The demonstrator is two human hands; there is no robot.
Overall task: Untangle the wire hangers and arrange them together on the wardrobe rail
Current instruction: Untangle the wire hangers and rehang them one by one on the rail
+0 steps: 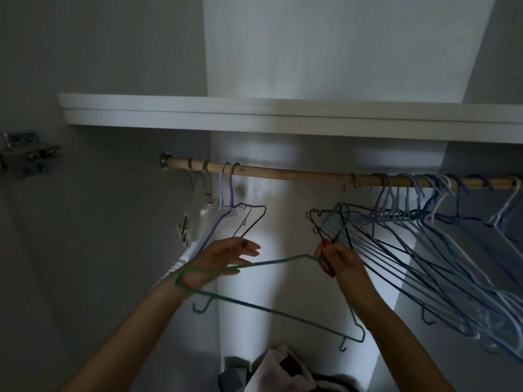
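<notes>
A wooden rail (297, 174) runs across the wardrobe under a white shelf. A green wire hanger (271, 309) hangs off the rail, tilted, held at its neck by my right hand (335, 257). My left hand (226, 257) is spread open by the hanger's left shoulder, fingers apart, with the wire passing in front of the wrist. A tangled bunch of blue and dark wire hangers (418, 250) hangs from the rail on the right, and its leftmost hangers reach my right hand. A purple and a light blue hanger (235, 216) hang at the left end of the rail.
The white shelf (283, 114) sits just above the rail. A white hook rack (198, 222) hangs at the rail's left end. A metal door hinge (27, 155) is on the left wall. Folded clothes (283, 369) lie at the wardrobe's bottom.
</notes>
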